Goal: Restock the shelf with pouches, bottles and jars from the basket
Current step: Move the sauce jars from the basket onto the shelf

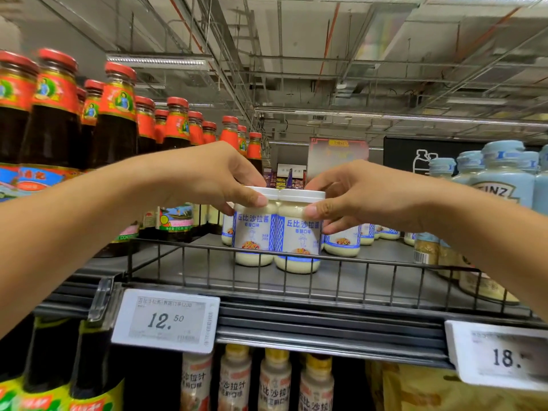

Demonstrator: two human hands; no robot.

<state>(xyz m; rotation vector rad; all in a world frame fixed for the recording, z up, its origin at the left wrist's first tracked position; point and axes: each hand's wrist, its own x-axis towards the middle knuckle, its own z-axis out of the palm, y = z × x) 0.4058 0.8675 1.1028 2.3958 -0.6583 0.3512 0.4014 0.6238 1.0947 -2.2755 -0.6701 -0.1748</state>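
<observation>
We see two squat jars of creamy white dressing, each with a white screw lid and a blue-and-white label. The left jar [255, 232] and the right jar [299, 235] touch side by side near the front edge of the grey metal shelf [204, 269], just behind its black wire rail [364, 264]. Their bases seem to rest on the shelf, though the rail partly hides them. The left hand [207, 176] pinches the left jar at its lid and shoulder between thumb and curled fingers, and the right hand [355, 197] grips the right jar the same way. We judge the jars full and so fairly heavy for their size, rigid and smooth-sided. We cannot tell whether they are glass or plastic, so we would treat them as breakable and avoid knocking them together. A hold on the lid alone could slip, so we would take hold lower, round the shoulder or the labelled waist. More jars of the same kind [342, 243] stand behind, toward the back of the shelf.
</observation>
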